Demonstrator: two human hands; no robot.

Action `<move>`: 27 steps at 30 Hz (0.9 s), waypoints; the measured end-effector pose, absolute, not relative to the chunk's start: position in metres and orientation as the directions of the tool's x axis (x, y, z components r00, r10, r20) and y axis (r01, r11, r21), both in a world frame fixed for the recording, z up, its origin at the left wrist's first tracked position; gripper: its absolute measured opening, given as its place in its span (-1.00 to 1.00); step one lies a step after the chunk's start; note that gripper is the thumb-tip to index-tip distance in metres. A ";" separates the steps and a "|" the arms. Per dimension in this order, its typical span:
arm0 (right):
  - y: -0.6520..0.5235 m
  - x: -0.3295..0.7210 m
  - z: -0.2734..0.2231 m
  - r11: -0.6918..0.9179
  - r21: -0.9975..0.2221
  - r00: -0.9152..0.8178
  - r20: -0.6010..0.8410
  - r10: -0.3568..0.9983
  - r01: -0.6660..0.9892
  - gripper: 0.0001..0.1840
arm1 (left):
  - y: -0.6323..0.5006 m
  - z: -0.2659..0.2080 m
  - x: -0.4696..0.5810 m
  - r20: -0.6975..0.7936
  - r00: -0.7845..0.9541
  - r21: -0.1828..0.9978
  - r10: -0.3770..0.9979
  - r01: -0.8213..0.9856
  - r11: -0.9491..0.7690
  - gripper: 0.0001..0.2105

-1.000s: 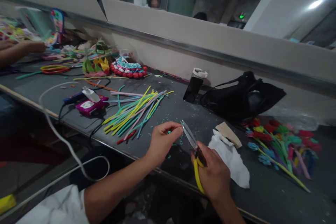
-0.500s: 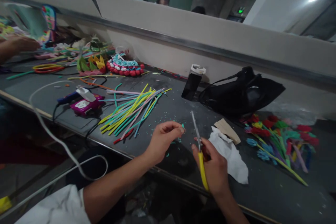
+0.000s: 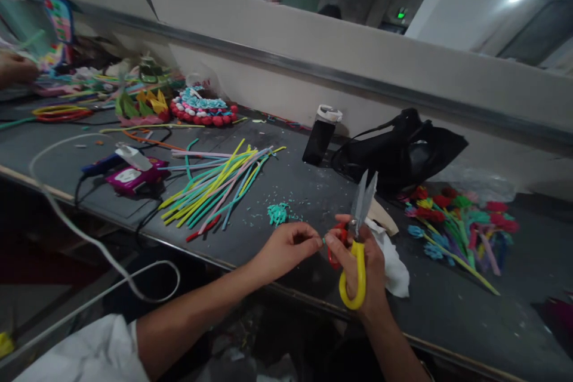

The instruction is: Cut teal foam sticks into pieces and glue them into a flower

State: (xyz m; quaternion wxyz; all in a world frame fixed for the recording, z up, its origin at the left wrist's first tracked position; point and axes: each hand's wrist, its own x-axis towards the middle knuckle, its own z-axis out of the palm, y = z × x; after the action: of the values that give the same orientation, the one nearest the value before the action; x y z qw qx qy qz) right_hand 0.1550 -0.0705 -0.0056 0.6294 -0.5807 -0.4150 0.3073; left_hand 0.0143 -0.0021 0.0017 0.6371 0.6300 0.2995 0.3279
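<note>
My left hand (image 3: 290,249) is closed in a pinch, with a tiny green bit (image 3: 323,240) at its fingertips. Just right of it, my right hand (image 3: 372,268) grips scissors (image 3: 359,274) with a yellow and a red handle loop. Their blades point up and away, slightly apart. The right thumb and finger come close to the green bit; whether they touch it I cannot tell. Beyond my left hand lies a small heap of teal cut pieces (image 3: 278,213), with crumbs scattered round it. A bundle of coloured fuzzy stems (image 3: 219,185) lies to the left.
A purple device (image 3: 136,179) with a white plug and cables sits left. Behind stand a dark bottle (image 3: 319,140) and a black bag (image 3: 394,155). White tissue (image 3: 396,271) and fuzzy flowers (image 3: 465,227) lie right. Another person's hand (image 3: 18,68) is at far left.
My hands have come together, the left moving slightly right. The scissors have turned in my right hand and their blades have parted. The teal heap, formerly behind my left hand, now shows.
</note>
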 end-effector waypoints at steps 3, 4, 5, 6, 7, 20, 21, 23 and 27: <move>-0.072 0.154 -0.003 0.109 -0.969 0.515 0.211 0.831 0.221 -0.59 | -0.002 0.002 0.013 0.241 0.568 0.946 0.787 0.045 -0.322 -0.92; -0.072 0.153 -0.002 0.103 -0.958 0.520 0.234 0.822 0.268 -0.59 | -0.002 0.002 0.013 0.284 0.565 0.924 0.775 0.057 -0.379 -0.91; -0.073 0.152 -0.001 0.101 -0.945 0.517 0.258 0.816 0.312 -0.60 | -0.002 0.002 0.013 0.306 0.566 0.909 0.765 0.066 -0.412 -0.90; -0.073 0.152 0.000 0.102 -0.930 0.509 0.283 0.813 0.353 -0.62 | -0.003 0.002 0.013 0.313 0.565 0.901 0.763 0.078 -0.428 -0.90; -0.074 0.151 0.001 0.105 -0.914 0.497 0.307 0.812 0.393 -0.63 | -0.003 0.002 0.014 0.312 0.561 0.897 0.767 0.093 -0.432 -0.90; -0.082 0.156 -0.026 0.094 -0.374 0.177 0.627 0.759 0.922 -0.71 | 0.004 0.009 0.010 -0.028 0.315 0.893 0.949 -0.418 0.165 -0.87; -0.082 0.155 -0.028 0.095 -0.358 0.159 0.617 0.771 0.929 -0.72 | 0.004 0.009 0.010 -0.030 0.306 0.885 0.952 -0.435 0.168 -0.87; -0.084 0.155 -0.031 0.098 -0.340 0.134 0.595 0.792 0.935 -0.73 | 0.004 0.008 0.010 -0.031 0.294 0.868 0.955 -0.465 0.172 -0.87; -0.087 0.154 -0.032 0.087 -0.342 0.130 0.563 0.816 0.936 -0.72 | 0.002 0.006 0.010 -0.007 0.272 0.859 0.962 -0.491 0.145 -0.88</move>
State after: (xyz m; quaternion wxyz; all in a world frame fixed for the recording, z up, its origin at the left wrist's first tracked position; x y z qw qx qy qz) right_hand 0.1539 -0.0870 -0.0324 0.3408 -0.6699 -0.6537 -0.0875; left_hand 0.0104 0.0024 0.0058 0.6944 0.3920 0.3005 0.5233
